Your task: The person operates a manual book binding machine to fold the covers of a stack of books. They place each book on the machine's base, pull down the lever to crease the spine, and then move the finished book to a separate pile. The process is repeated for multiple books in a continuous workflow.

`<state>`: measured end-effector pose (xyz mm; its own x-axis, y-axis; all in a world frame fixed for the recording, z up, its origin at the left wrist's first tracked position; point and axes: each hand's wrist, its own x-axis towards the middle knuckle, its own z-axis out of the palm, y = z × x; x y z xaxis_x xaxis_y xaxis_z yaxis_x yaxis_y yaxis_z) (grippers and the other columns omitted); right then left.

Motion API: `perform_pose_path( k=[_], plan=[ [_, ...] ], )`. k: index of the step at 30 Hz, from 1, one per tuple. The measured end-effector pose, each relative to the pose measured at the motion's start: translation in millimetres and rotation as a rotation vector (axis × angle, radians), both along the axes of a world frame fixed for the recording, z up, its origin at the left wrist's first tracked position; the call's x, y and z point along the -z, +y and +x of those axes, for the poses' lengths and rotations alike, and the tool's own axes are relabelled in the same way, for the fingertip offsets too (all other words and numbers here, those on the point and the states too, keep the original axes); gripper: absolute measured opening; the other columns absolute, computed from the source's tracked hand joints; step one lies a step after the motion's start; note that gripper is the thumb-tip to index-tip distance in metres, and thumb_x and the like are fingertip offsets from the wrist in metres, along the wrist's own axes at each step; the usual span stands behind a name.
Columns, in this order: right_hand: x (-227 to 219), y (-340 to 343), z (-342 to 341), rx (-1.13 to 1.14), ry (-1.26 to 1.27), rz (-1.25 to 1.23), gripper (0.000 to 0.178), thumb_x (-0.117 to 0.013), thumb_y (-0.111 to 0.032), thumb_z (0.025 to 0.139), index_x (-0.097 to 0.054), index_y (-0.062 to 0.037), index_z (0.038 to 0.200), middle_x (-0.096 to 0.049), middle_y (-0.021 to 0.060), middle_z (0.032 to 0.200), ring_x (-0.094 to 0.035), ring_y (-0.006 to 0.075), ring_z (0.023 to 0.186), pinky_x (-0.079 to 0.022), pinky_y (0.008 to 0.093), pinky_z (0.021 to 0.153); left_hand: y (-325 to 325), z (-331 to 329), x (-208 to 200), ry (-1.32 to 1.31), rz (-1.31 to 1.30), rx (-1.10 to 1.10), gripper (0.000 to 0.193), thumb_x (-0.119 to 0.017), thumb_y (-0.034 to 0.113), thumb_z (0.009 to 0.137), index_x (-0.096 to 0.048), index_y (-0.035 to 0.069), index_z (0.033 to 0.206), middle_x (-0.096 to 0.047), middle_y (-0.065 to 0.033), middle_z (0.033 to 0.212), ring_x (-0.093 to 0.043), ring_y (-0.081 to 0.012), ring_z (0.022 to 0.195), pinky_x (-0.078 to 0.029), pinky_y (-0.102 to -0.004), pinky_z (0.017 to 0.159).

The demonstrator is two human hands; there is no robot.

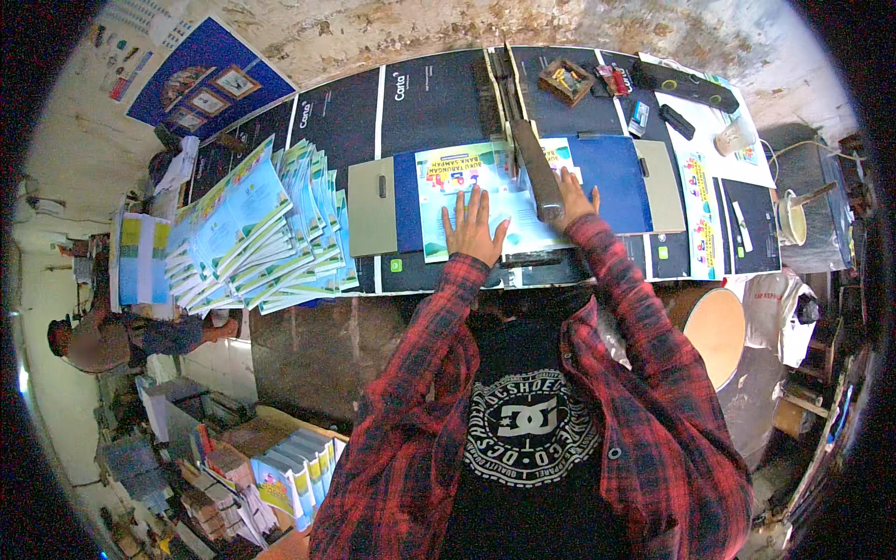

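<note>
A light-blue and yellow printed booklet (435, 217) lies spread out in front of me, its print upside down to me. My left hand (476, 231) rests on its left half, palm down with fingers spread. Across the booklet reaches the dark brown arm of what looks like a long-reach stapler (534, 168). My right hand (575, 200) lies just right of that arm's near end, fingers stretched over the booklet's right part; the arm hides some of this hand. Beneath the booklet is a dark blue board (614, 187) with grey-beige end pieces.
Left of the board, a fanned heap of similar printed sheets (233, 224) covers the table. A small wooden box (566, 82), a black speaker bar (686, 86) and a cup (735, 138) stand at the back right. Another person (103, 338) is at the far left. Bundled booklets (297, 471) sit lower left.
</note>
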<state>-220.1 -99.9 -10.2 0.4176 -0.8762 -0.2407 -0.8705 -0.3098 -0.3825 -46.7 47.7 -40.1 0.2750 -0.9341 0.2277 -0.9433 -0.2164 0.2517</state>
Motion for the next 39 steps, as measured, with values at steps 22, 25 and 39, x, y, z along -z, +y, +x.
perform_pose_path(
  k=[22, 25, 39],
  plan=[
    [-107.1, 106.8, 39.1, -0.328, -0.292, -0.459, 0.086, -0.065, -0.045, 0.079, -0.030, -0.0049, 0.146, -0.033, 0.0239, 0.147, -0.031, 0.0392, 0.138, -0.035, 0.0511, 0.105, 1.6, -2.4, 1.8, 0.005, -0.027, -0.060, 0.069, -0.048, 0.052, 0.090, -0.040, 0.008, 0.142, -0.032, -0.0062, 0.153, -0.023, -0.0289, 0.142, -0.010, -0.0570, 0.113],
    [-166.3, 59.3, 36.6, -0.236, -0.724, 0.019, 0.085, -0.064, -0.050, 0.081, -0.033, -0.0016, 0.143, -0.045, 0.0251, 0.137, -0.044, 0.0346, 0.129, -0.041, 0.0394, 0.101, 4.4, -0.4, 5.0, 0.008, -0.050, -0.068, 0.067, -0.049, 0.050, 0.090, -0.042, 0.007, 0.141, -0.032, -0.0078, 0.152, -0.025, -0.0305, 0.141, -0.011, -0.0581, 0.113],
    [80.8, -33.4, -20.6, 0.338, -0.996, 0.362, 0.058, -0.058, -0.039, 0.091, -0.043, -0.0024, 0.134, -0.062, 0.0106, 0.105, -0.061, 0.0186, 0.096, -0.051, 0.0286, 0.074, 18.3, 20.0, 3.1, 0.049, -0.001, -0.108, 0.066, -0.044, 0.052, 0.092, -0.040, 0.009, 0.142, -0.030, -0.0067, 0.153, -0.022, -0.0306, 0.143, -0.012, -0.0616, 0.112]
  ],
)
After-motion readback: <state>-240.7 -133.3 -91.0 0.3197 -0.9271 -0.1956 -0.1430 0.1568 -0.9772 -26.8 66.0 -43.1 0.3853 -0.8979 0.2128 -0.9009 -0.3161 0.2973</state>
